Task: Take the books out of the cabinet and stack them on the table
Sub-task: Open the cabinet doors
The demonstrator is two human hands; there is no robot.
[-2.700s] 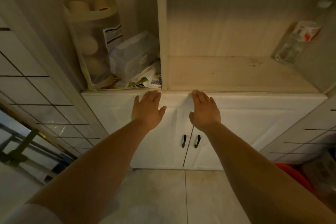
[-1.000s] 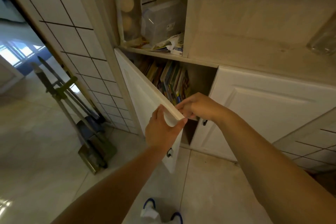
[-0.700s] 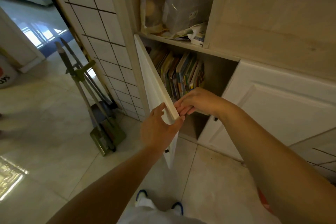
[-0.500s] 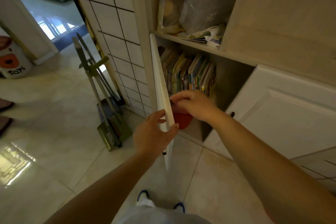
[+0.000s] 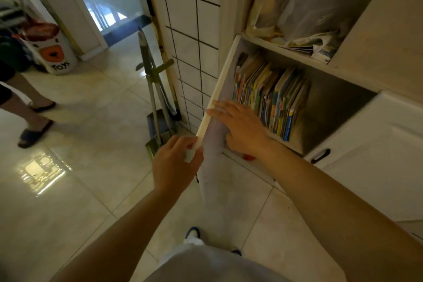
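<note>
A row of thin, colourful books (image 5: pixel 272 96) stands upright and leaning in the lower left compartment of the white cabinet. The left cabinet door (image 5: pixel 214 107) is swung wide open. My left hand (image 5: pixel 176 165) grips the door's top outer corner. My right hand (image 5: pixel 240 127) lies flat with fingers spread against the inner face of the door, just left of the books and not touching them. No table is in view.
The right cabinet door (image 5: pixel 375 151) is closed. A bag and papers (image 5: pixel 297 7) fill the shelf above. A dustpan and broom (image 5: pixel 158 98) lean on the tiled wall. A "Toys" bin (image 5: pixel 53 52) and another person's legs (image 5: pixel 25 107) are at the left.
Both cabinet doors were closed at first. The left door has since swung further open, showing more of the books. My right hand moved from the door edge onto its inner face.
</note>
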